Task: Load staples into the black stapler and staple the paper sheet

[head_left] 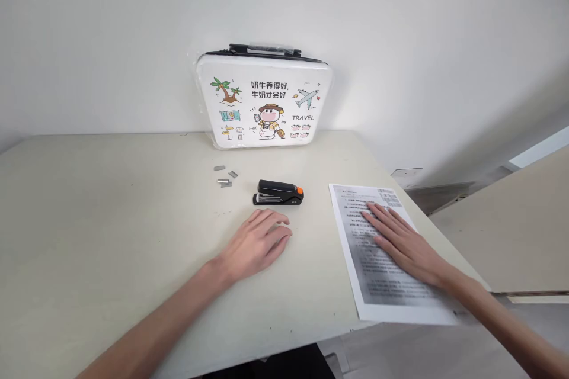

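Note:
My left hand (256, 241) rests on the table with its fingers loosely bent and slightly apart, holding nothing. Just beyond its fingers lies a black stapler (279, 193) with an orange button at its right end. Several strips of staples (224, 181) are scattered left of the stapler. On the right, my right hand (398, 243) lies flat with fingers stretched out on a printed sheet of paper (362, 284). The hand and forearm cover part of the sheet's right side; whether other sheets lie under it I cannot tell.
A white carrying case (284, 80) with cartoon prints and a black handle stands against the wall behind the stapler. The pale table (111, 237) ends at the right beside the paper. Beyond that edge is a light-coloured panel (507, 225).

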